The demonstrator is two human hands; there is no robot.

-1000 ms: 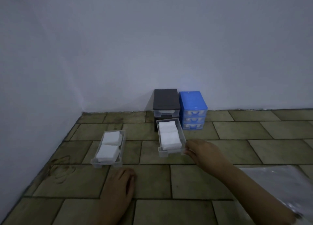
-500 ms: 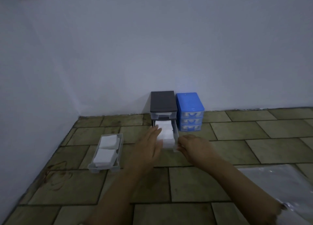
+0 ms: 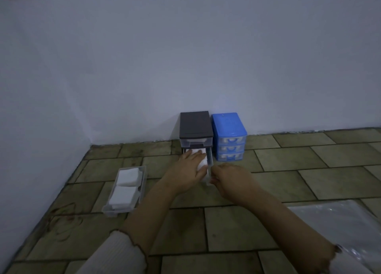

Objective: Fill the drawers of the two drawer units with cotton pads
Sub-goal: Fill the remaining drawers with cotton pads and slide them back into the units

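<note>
Bare room corner, likely a home: tiled floor [image 3: 288, 183], plain pale walls [image 3: 185, 47].

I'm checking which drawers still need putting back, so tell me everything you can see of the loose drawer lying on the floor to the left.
The loose drawer is a long, shallow tray of clear plastic, lying flat on the tiled floor, left of the black drawer unit and apart from it. Its long axis runs slightly slanted away from the camera. Two stacks of white cotton pads fill it, one behind the other. Neither hand touches it.
</note>
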